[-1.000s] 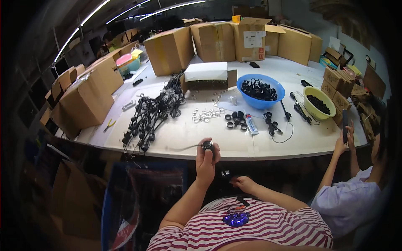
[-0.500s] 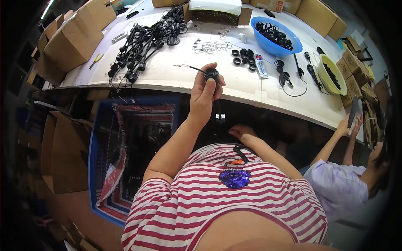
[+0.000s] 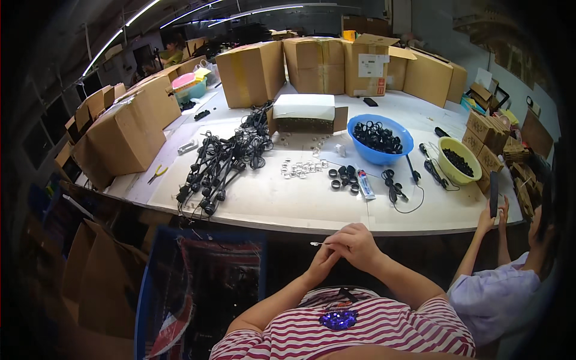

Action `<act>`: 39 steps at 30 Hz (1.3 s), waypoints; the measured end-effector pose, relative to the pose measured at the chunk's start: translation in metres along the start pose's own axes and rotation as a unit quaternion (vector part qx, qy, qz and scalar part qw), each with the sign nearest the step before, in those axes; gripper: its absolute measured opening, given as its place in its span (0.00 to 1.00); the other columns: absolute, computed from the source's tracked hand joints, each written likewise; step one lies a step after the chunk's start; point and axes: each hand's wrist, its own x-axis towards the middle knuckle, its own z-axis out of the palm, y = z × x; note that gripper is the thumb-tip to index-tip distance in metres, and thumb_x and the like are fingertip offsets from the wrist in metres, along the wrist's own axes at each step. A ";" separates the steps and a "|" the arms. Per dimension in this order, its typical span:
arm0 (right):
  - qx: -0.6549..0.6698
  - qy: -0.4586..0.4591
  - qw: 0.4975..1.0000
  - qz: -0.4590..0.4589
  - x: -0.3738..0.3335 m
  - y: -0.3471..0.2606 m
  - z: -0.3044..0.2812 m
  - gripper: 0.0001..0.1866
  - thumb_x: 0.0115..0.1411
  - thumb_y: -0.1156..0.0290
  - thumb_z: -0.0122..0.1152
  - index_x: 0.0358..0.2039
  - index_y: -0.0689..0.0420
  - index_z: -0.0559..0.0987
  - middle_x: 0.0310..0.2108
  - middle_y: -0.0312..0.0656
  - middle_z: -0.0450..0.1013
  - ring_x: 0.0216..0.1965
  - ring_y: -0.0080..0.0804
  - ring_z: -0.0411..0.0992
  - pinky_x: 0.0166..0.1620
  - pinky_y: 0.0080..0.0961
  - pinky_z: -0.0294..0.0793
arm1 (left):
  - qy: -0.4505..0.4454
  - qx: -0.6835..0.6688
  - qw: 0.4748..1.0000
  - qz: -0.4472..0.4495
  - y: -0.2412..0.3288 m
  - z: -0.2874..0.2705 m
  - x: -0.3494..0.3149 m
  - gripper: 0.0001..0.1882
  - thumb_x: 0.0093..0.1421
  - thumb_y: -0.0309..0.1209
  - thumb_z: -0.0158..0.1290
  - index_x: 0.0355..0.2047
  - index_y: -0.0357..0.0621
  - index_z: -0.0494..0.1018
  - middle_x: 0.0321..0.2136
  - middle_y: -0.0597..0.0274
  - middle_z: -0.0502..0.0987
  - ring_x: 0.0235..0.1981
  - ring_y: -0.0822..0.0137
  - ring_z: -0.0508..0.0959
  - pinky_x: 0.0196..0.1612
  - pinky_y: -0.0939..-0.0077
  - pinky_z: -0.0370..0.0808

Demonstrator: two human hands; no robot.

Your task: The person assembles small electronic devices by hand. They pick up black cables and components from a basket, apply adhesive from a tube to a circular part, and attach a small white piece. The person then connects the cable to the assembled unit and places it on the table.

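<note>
Just in front of the table's near edge, my left hand and my right hand are closed together. A thin wire end with a pale tip sticks out leftward from between them. It belongs to the black cable with a round black fitting that my left hand held up a moment earlier. Fingers now hide the fitting and most of the cable. My right fingertips are pinched near the wire, above my left hand. Straight ahead on the table lie clear lens-like pieces, black rings and a glue tube.
Tangled black cables lie left, near yellow-handled pliers. A blue basin and a yellow bowl hold black parts. Cartons line the back. A lined blue crate stands below left; a co-worker sits right.
My left hand has come down from over the table toward my body. My right hand has risen from my lap to meet it at the wire. The view has tilted up.
</note>
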 end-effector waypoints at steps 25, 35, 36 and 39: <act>0.480 -0.108 0.795 0.354 -0.028 0.037 0.017 0.11 0.55 0.65 0.54 0.27 0.60 0.75 0.21 0.32 0.69 0.26 0.16 0.65 0.35 0.12 0.61 | 0.157 0.174 0.967 -0.095 0.076 -0.039 0.014 0.11 0.60 0.29 0.46 0.40 0.37 0.71 0.31 0.64 0.74 0.32 0.78 0.70 0.37 0.85 0.66; 0.500 -0.123 0.780 0.356 -0.048 0.059 0.008 0.11 0.56 0.64 0.54 0.28 0.60 0.75 0.20 0.32 0.69 0.24 0.16 0.65 0.35 0.13 0.62 | 0.023 0.281 0.939 -0.195 0.064 -0.022 0.039 0.10 0.57 0.30 0.51 0.35 0.37 0.73 0.30 0.67 0.75 0.33 0.80 0.71 0.37 0.88 0.66; 0.494 -0.125 0.782 0.359 -0.049 0.059 0.007 0.11 0.56 0.64 0.54 0.28 0.59 0.75 0.20 0.31 0.69 0.24 0.16 0.65 0.35 0.13 0.62 | 0.017 0.293 0.934 -0.206 0.062 -0.021 0.039 0.09 0.57 0.30 0.51 0.34 0.37 0.73 0.29 0.68 0.75 0.33 0.80 0.71 0.37 0.88 0.67; 0.488 -0.118 0.783 0.367 -0.052 0.063 0.003 0.09 0.55 0.65 0.55 0.28 0.59 0.75 0.20 0.31 0.68 0.24 0.15 0.65 0.33 0.13 0.62 | 0.025 0.272 0.937 -0.218 0.052 -0.019 0.044 0.09 0.57 0.31 0.51 0.32 0.38 0.74 0.28 0.70 0.74 0.31 0.81 0.70 0.35 0.89 0.65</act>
